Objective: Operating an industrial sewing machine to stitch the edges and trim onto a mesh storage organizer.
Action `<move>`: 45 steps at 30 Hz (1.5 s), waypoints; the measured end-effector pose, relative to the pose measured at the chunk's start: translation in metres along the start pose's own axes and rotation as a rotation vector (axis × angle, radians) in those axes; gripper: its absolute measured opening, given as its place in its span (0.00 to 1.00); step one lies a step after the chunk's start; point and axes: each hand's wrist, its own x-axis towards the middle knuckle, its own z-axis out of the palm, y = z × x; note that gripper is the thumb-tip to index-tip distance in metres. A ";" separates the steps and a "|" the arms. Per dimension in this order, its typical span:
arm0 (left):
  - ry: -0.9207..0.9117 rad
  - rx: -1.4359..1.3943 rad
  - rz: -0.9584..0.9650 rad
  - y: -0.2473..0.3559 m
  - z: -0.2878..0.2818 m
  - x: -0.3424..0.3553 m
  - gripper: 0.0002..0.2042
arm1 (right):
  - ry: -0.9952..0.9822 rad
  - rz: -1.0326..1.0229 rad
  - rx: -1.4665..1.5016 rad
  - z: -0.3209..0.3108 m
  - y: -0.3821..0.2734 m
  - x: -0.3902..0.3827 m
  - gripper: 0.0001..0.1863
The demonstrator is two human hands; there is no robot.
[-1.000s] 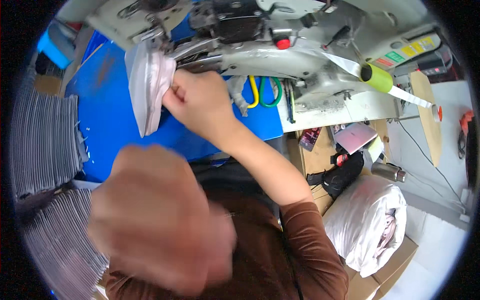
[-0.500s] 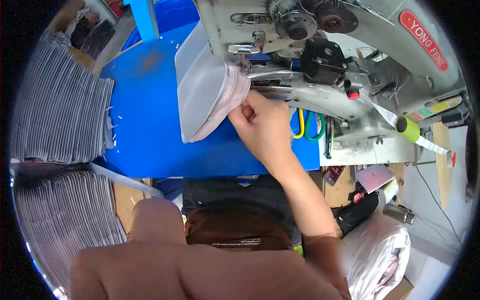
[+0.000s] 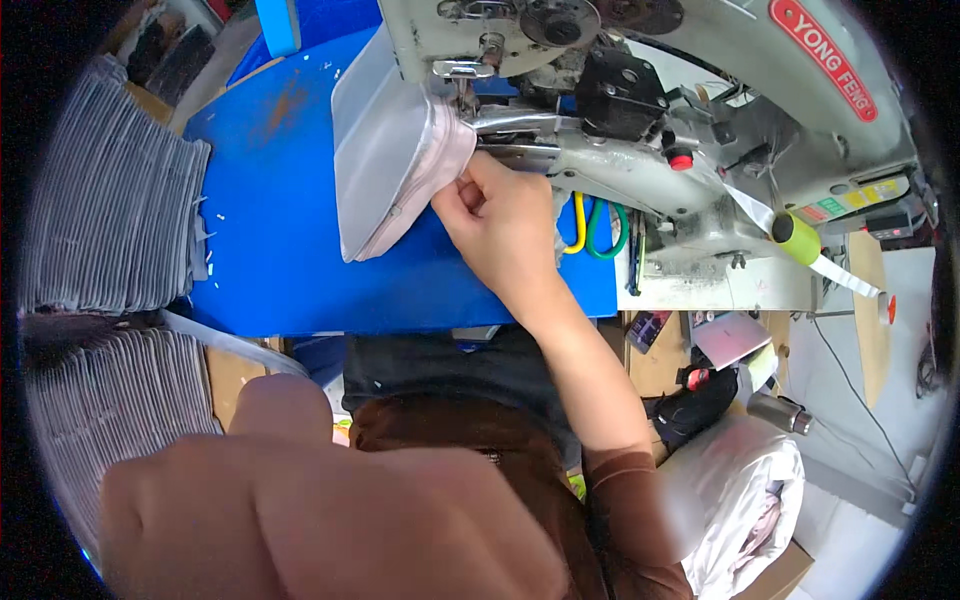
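Note:
My right hand (image 3: 500,225) is closed, thumb and fingers pinching the pale pink edge of a zippered pouch (image 3: 385,165). Smooth grey panels make up the pouch, with a pink zip band along its near right side. Its upper right corner lies under the presser foot of a sewing machine (image 3: 590,165), around the narrow metal arm. Very close to the camera, blurred and dark, my left hand (image 3: 320,510) fills the lower left. How its fingers are set, and whether they hold anything, I cannot make out.
Tall stacks of grey panels (image 3: 110,200) stand left of the blue table (image 3: 270,250). Yellow-handled (image 3: 577,225) and green-handled scissors (image 3: 606,235) lie beside my right wrist. A white ribbon runs through a lime-green roll (image 3: 797,240). Lower right are a metal bottle (image 3: 780,412) and a shiny white bag (image 3: 745,490).
The whole view has shifted, so the machine and table appear farther up and left. My left hand has moved lower and left in the picture. My right hand keeps its pinch on the pouch.

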 end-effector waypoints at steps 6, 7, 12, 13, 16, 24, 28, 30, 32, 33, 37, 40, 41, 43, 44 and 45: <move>0.017 -0.040 0.028 0.000 0.011 0.002 0.03 | -0.037 0.047 -0.014 -0.003 0.002 -0.002 0.08; 0.021 -0.046 0.046 0.003 0.014 0.011 0.03 | -0.052 0.049 -0.023 -0.001 0.002 -0.002 0.08; -0.227 0.393 -0.353 -0.059 0.017 -0.024 0.24 | -0.050 0.043 -0.034 0.002 -0.002 0.000 0.09; -0.260 0.361 -0.423 -0.072 0.018 -0.029 0.23 | -0.040 0.046 -0.043 0.002 -0.002 -0.001 0.09; -0.256 0.328 -0.455 -0.080 0.035 -0.050 0.21 | -0.020 0.053 -0.038 0.001 0.001 -0.002 0.09; -0.303 0.578 -0.152 -0.076 0.045 -0.060 0.11 | -0.012 0.065 -0.032 0.002 -0.003 -0.002 0.10; -0.435 0.658 -0.181 -0.070 0.043 -0.052 0.09 | 0.035 -0.008 -0.093 0.001 -0.002 -0.002 0.09; -0.426 0.674 -0.156 -0.073 0.043 -0.051 0.09 | 0.049 -0.024 -0.081 0.001 -0.002 -0.002 0.09; -0.416 0.698 -0.133 -0.077 0.042 -0.051 0.10 | 0.047 -0.025 -0.061 0.003 -0.003 -0.002 0.09; -0.376 0.732 -0.153 -0.079 0.042 -0.052 0.11 | 0.048 -0.024 -0.061 0.003 -0.002 -0.002 0.09; -0.187 0.888 -0.022 -0.082 0.051 -0.048 0.13 | 0.048 -0.039 -0.074 0.002 -0.003 -0.001 0.10; -0.148 0.776 0.057 -0.090 0.043 -0.057 0.11 | 0.032 -0.015 -0.072 0.001 -0.005 -0.002 0.10; -0.148 0.781 0.059 -0.091 0.041 -0.056 0.11 | 0.019 0.001 -0.078 0.002 -0.005 -0.002 0.10; -0.307 0.759 0.345 -0.086 0.037 -0.038 0.12 | 0.001 0.013 -0.073 0.005 -0.008 -0.002 0.11; -0.334 0.765 0.365 -0.086 0.035 -0.035 0.13 | -0.015 0.027 -0.071 0.007 -0.009 -0.002 0.12; -0.335 0.765 0.364 -0.086 0.032 -0.031 0.13 | -0.015 0.027 -0.069 0.009 -0.009 -0.002 0.12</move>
